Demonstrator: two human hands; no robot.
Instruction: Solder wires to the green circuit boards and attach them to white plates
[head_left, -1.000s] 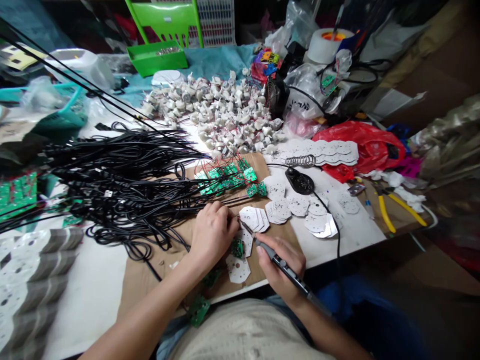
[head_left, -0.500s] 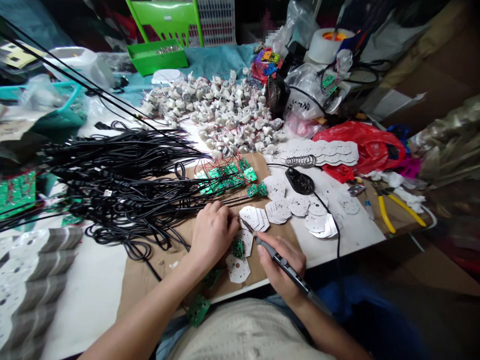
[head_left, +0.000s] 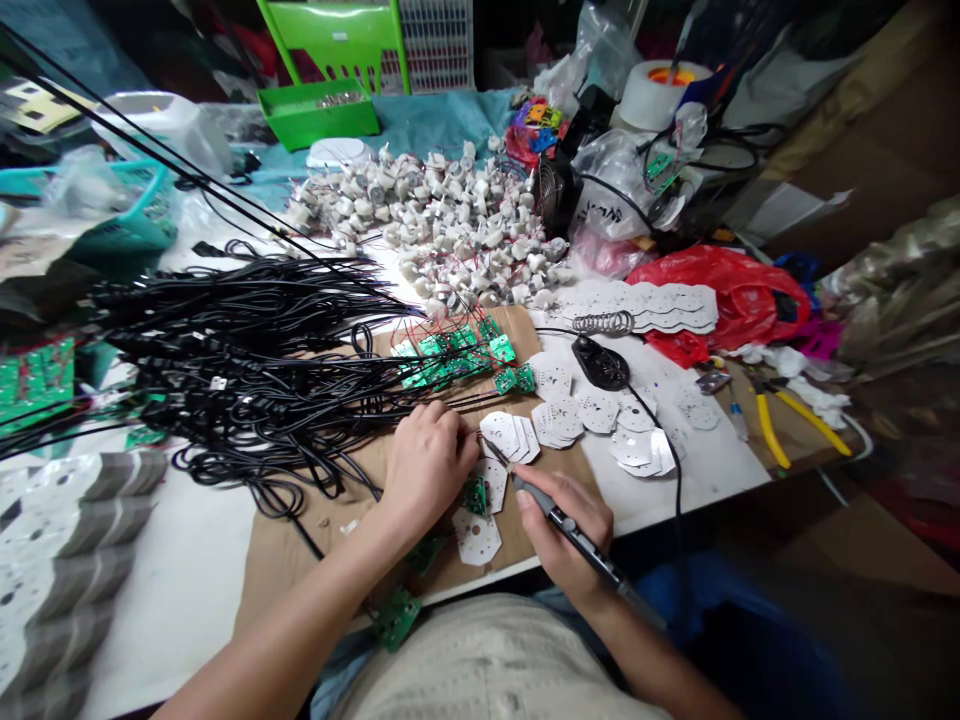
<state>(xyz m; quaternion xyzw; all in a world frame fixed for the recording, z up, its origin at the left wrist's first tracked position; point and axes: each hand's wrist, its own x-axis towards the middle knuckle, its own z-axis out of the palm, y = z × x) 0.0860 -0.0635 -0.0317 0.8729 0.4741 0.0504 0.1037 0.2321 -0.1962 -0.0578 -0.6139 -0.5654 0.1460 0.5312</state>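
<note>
A grey and black soldering iron (head_left: 576, 536) is gripped like a pen in my right hand (head_left: 551, 560). Its tip points up and left to the edge of some stacked white circuit boards (head_left: 508, 437). Close to that tip, my left hand (head_left: 429, 455) is closed with its fingers bent down; whatever they pinch is hidden. Just below the left fingers, a small green circuit board (head_left: 475, 495) lies over a white board (head_left: 478, 540). Another green board (head_left: 397, 617) hangs at the table's front edge, by my shirt.
Bundled black cables (head_left: 277, 380) cover the left side. Small white motors (head_left: 457, 220) are heaped behind. Wired green boards (head_left: 457, 355) lie ahead. To the right are a coiled iron holder (head_left: 602, 323), a black oval cord part (head_left: 600, 362) and yellow-handled pliers (head_left: 772, 430).
Both hands and the soldering iron stay almost where they were. The whole view has shifted very slightly.
</note>
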